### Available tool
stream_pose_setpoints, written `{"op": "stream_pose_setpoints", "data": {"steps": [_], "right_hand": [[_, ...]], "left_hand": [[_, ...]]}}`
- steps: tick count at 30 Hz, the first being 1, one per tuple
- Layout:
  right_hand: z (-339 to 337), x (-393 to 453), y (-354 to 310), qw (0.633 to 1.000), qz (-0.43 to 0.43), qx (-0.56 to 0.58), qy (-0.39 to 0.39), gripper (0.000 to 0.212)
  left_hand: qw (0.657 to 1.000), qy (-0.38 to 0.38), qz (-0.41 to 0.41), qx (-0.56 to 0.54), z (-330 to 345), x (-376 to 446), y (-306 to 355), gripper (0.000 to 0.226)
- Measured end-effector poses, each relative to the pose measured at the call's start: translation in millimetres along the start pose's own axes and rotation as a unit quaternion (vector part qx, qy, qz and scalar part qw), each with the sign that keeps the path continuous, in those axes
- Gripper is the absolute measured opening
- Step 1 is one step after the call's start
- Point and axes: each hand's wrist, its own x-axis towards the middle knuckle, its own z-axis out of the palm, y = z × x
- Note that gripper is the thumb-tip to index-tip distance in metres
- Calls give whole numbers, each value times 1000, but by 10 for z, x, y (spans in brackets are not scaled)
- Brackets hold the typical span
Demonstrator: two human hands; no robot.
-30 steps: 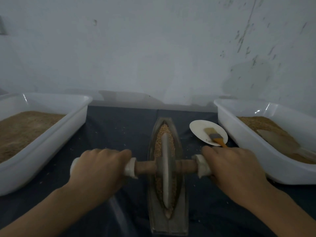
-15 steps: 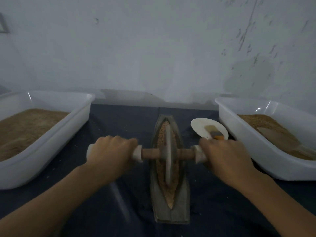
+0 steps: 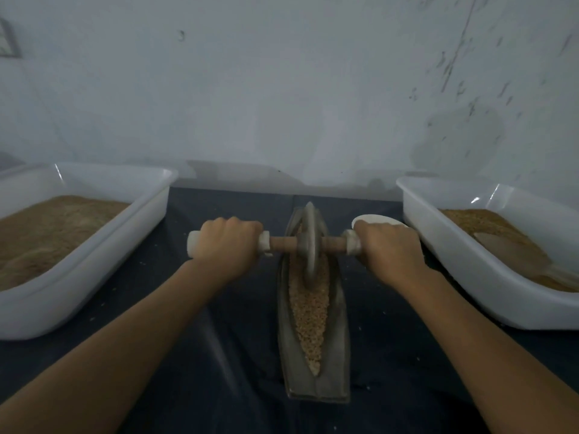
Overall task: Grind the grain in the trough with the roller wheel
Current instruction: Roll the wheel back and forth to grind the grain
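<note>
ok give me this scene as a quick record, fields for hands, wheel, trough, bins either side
left hand: grips the left handle
right hand: grips the right handle
roller wheel: upright in the trough, at its far end
trough: long, boat-shaped, holds coarse grain
left bin: white, brown meal inside
right bin: white, brown grain and a scoop
surface: dark cloth

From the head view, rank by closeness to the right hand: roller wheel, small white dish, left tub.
From the right hand:
1. Small white dish, partly hidden just behind the knuckles.
2. Roller wheel, inward, in the trough.
3. Left tub, far left.
</note>
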Motion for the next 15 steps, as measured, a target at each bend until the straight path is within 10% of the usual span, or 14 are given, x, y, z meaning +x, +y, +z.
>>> {"op": "stream_pose_setpoints", "data": {"steps": [8,15], "right_hand": [[-547,-955,-47,987,-85,52,125,50],[-185,-469,-28,998,-37,-19,38,32]], "left_hand": [[993,65,96,30,-405,-906,-83,47],[999,33,18,33,-108,-473,-35,33]]}}
